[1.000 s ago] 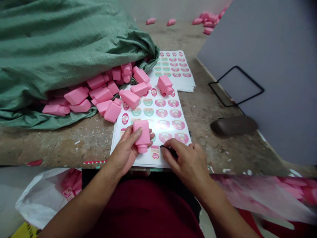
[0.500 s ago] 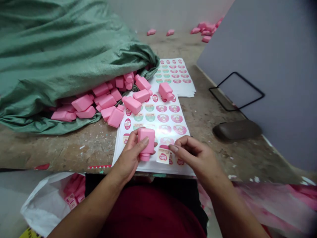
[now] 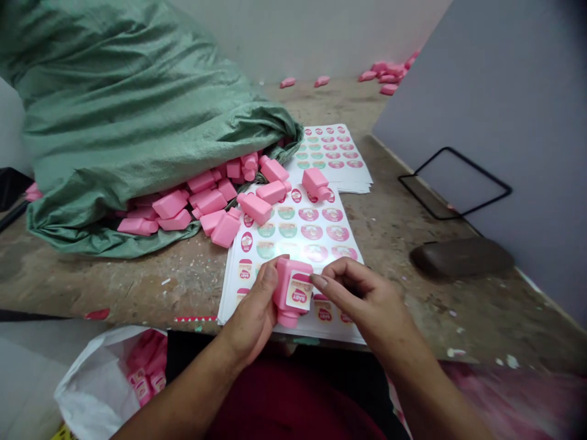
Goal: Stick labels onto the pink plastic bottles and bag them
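At the near edge of the rough, paint-flecked concrete workbench [image 3: 183,287], we are clenching a small pink plastic bottle [image 3: 292,292] in our left hand [image 3: 254,299], with its cap pointing toward us. A cream-and-pink rectangular "BABY" label [image 3: 299,291] is now lying on the bottle's side, where a moment ago it was still apart from the bottle. Our right hand [image 3: 362,293] is curling beside it, with the fingertips [image 3: 318,281] reaching the label's edge, but we cannot tell if this hand is grasping anything. The bottle is hovering over the 6 o'clock end of a white sticker sheet [image 3: 279,244]. At 10 o'clock, a green woven plastic sack [image 3: 128,116] is spilling pink bottles [image 3: 211,205] toward the sheet, and some are lying on its upper part, so our room is narrow there. At 3 o'clock, the bench is running on to a dark-brown oblong case [image 3: 461,256], giving our right arm more room. At 7 o'clock, a white plastic bag [image 3: 92,391] is holding labelled pink bottles below the bench edge.
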`<control>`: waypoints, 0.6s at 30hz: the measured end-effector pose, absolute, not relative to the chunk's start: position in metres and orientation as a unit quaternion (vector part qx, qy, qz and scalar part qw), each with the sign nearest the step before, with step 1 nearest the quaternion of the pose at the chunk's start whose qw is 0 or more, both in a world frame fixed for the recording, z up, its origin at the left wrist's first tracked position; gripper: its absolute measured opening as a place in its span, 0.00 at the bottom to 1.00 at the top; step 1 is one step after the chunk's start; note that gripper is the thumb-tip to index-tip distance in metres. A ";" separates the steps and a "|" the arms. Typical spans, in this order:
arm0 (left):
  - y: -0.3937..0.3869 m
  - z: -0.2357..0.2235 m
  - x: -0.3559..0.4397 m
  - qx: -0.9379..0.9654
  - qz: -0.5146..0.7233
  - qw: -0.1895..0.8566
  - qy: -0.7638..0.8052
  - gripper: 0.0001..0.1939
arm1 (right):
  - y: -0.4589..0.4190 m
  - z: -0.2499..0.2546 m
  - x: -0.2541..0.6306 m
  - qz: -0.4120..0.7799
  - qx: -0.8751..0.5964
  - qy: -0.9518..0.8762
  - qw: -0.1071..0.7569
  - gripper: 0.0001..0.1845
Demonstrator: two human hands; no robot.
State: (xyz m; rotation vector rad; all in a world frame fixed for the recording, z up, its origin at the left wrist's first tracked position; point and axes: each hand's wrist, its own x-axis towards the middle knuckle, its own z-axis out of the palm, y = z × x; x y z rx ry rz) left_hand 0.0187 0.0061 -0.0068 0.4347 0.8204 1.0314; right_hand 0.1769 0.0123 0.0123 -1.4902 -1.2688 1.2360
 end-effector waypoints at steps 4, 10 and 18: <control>0.006 -0.008 0.019 0.210 0.464 0.771 0.381 0.28 | 0.014 0.011 0.177 0.497 -0.581 -0.512 0.393 0.16; 0.002 -0.004 0.018 0.236 0.435 0.776 0.391 0.27 | 0.014 0.005 0.175 0.458 -0.595 -0.527 0.398 0.16; -0.002 -0.001 0.014 0.294 0.396 0.760 0.423 0.21 | 0.012 -0.003 0.176 0.304 -0.633 -0.579 0.415 0.14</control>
